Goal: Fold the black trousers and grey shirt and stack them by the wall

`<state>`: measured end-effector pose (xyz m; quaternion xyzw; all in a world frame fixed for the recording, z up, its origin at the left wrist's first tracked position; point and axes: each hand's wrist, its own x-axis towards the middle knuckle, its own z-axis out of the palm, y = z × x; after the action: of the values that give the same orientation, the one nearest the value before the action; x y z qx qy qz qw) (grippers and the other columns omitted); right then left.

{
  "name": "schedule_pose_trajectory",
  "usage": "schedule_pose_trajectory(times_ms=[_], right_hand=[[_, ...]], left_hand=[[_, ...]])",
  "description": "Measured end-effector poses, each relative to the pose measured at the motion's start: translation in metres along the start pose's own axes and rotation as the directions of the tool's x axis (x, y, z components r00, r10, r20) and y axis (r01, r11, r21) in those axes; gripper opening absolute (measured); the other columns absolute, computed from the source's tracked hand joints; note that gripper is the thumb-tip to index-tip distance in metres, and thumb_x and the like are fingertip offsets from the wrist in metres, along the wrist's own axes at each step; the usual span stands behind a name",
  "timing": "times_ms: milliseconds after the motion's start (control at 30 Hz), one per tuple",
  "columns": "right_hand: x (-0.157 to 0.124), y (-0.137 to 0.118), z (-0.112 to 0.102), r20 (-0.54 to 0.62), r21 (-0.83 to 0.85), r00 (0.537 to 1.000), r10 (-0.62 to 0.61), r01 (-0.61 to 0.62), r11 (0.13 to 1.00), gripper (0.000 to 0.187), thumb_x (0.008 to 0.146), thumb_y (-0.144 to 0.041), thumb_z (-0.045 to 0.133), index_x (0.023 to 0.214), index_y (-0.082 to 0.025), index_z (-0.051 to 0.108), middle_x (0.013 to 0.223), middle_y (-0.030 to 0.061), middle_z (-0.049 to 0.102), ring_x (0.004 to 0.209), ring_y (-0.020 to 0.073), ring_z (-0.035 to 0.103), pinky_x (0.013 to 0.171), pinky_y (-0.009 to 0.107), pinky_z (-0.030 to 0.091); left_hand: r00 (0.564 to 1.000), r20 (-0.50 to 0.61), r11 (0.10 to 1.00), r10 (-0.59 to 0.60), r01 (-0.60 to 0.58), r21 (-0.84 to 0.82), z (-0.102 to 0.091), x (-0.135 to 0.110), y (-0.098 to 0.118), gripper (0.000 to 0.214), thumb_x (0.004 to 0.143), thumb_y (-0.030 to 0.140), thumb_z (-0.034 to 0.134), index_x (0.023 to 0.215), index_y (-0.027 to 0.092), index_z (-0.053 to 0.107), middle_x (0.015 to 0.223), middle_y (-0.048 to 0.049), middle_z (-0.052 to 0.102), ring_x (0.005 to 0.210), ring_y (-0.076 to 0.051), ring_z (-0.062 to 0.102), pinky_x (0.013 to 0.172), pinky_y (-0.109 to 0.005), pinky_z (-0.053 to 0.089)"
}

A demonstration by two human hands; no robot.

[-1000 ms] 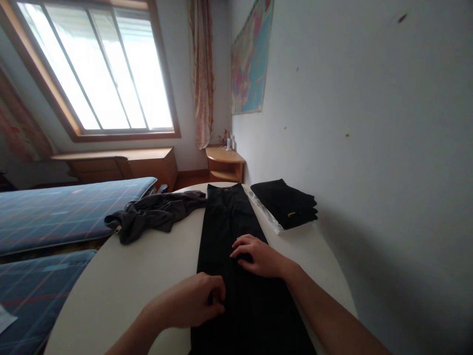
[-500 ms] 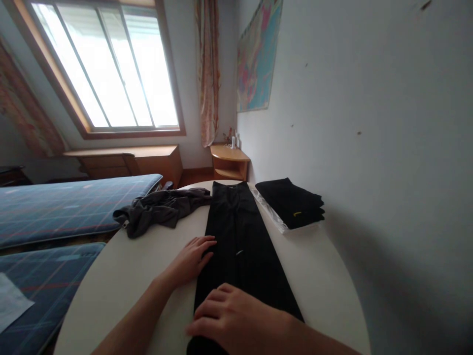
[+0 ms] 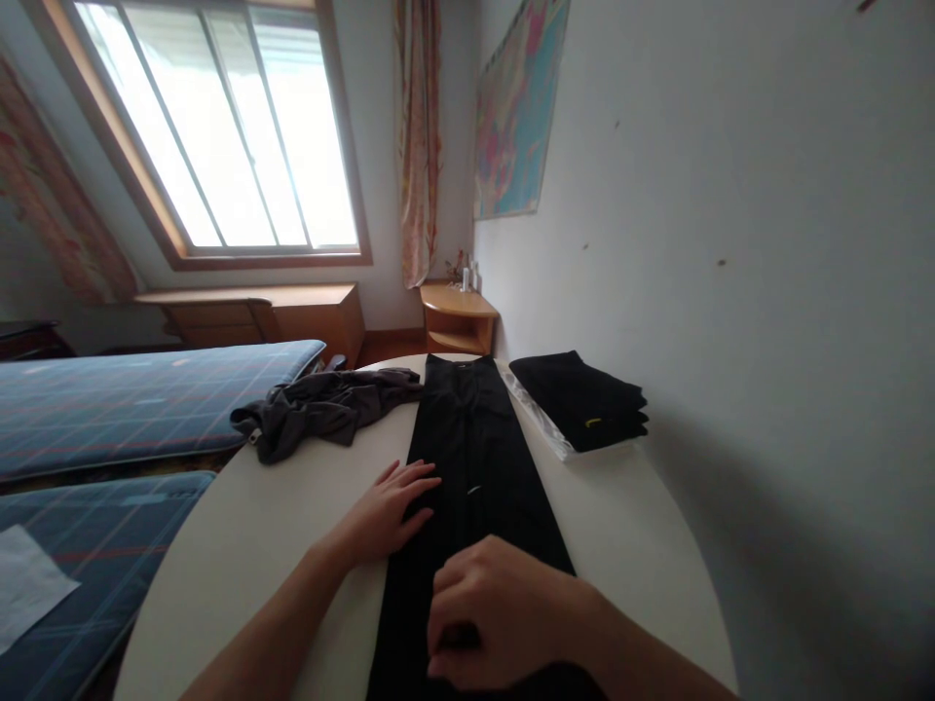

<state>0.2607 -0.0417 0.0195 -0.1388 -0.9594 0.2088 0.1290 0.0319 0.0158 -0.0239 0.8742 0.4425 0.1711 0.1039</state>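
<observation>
A pair of black trousers (image 3: 467,419) lies lengthwise down the white table (image 3: 307,545), waistband at the far end. A small white mark shows on one leg. My left hand (image 3: 387,516) rests on the left edge of the trousers, fingers spread and flat. Over the near end of the legs is my right hand (image 3: 504,608), its fingers curled together in a pinch. Black cloth shows at the fingers and below the wrist, so it appears to grip the trouser leg. My own forearm and hand hide part of the near end.
A crumpled dark grey garment (image 3: 321,409) lies at the table's far left. Folded black clothes (image 3: 577,399) sit on clear plastic at the right, near the wall. Blue plaid mattresses (image 3: 146,404) stand left of the table, with a white paper (image 3: 33,584) on the nearer one.
My right hand has moved right and curled its fingers, drawing the near cloth along. My left hand has shifted slightly right onto the trousers with its fingers spread wider.
</observation>
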Motion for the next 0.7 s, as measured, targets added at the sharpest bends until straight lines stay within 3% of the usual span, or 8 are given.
schedule_pose_trajectory(times_ms=[100,200,267,400,533,700], right_hand=[[-0.01,0.025,-0.02,-0.144,-0.049,0.941,0.308,-0.317,0.947,0.014,0.089,-0.032,0.063,0.087,-0.021,0.071,0.078,-0.0011,0.069,0.068,0.0121,0.062,0.065,0.023,0.042],[-0.023,0.053,-0.032,-0.246,-0.01,0.852,0.462,-0.479,0.878,0.014,0.09,-0.025,0.06,0.094,-0.021,0.073,0.09,0.0017,0.07,0.076,0.0136,0.064,0.07,0.023,0.045],[-0.031,0.066,-0.033,-0.243,0.047,0.843,0.481,-0.485,0.873,0.018,0.089,-0.021,0.06,0.1,-0.022,0.074,0.099,0.0029,0.069,0.082,0.014,0.064,0.075,0.024,0.047],[-0.04,0.076,-0.031,-0.147,0.093,0.884,0.444,-0.435,0.896,0.026,0.081,-0.011,0.06,0.098,-0.023,0.076,0.107,0.0025,0.065,0.082,0.0125,0.063,0.078,0.023,0.048],[-0.041,0.072,-0.032,-0.053,0.088,0.9,0.432,-0.427,0.9,0.032,0.073,-0.008,0.06,0.096,-0.024,0.076,0.094,-0.0002,0.065,0.069,0.0095,0.058,0.065,0.02,0.044],[-0.039,0.069,-0.035,-0.002,0.049,0.902,0.432,-0.431,0.901,0.024,0.069,-0.01,0.063,0.088,-0.021,0.073,0.074,-0.0042,0.06,0.064,0.0092,0.053,0.059,0.019,0.037]], left_hand=[[0.991,0.067,0.993,0.115,-0.112,-0.042,-0.003,-0.002,0.025,0.044,0.088,0.027,0.062,0.132,0.033,0.06,0.148,-0.0044,0.05,0.137,-0.027,0.044,0.118,-0.05,0.03],[0.97,0.132,0.977,0.203,-0.193,-0.088,-0.006,-0.002,0.049,0.037,0.09,0.021,0.06,0.123,0.035,0.067,0.141,-0.0026,0.055,0.126,-0.025,0.053,0.109,-0.044,0.041],[0.961,0.154,0.971,0.231,-0.218,-0.095,-0.007,-0.002,0.059,0.029,0.092,0.021,0.056,0.115,0.033,0.07,0.137,-0.0014,0.058,0.121,-0.023,0.056,0.104,-0.041,0.044],[0.947,0.187,0.962,0.263,-0.242,-0.125,-0.008,-0.001,0.068,0.023,0.098,0.025,0.049,0.098,0.027,0.072,0.119,-0.0027,0.067,0.104,-0.019,0.06,0.093,-0.033,0.048],[0.947,0.198,0.962,0.255,-0.227,-0.152,-0.008,0.0,0.072,0.026,0.101,0.026,0.042,0.101,0.025,0.069,0.108,-0.0039,0.069,0.097,-0.017,0.06,0.086,-0.029,0.048],[0.946,0.199,0.96,0.255,-0.223,-0.172,-0.009,-0.002,0.074,0.024,0.089,0.016,0.053,0.101,0.028,0.07,0.119,-0.0016,0.066,0.104,-0.02,0.059,0.093,-0.033,0.048]])
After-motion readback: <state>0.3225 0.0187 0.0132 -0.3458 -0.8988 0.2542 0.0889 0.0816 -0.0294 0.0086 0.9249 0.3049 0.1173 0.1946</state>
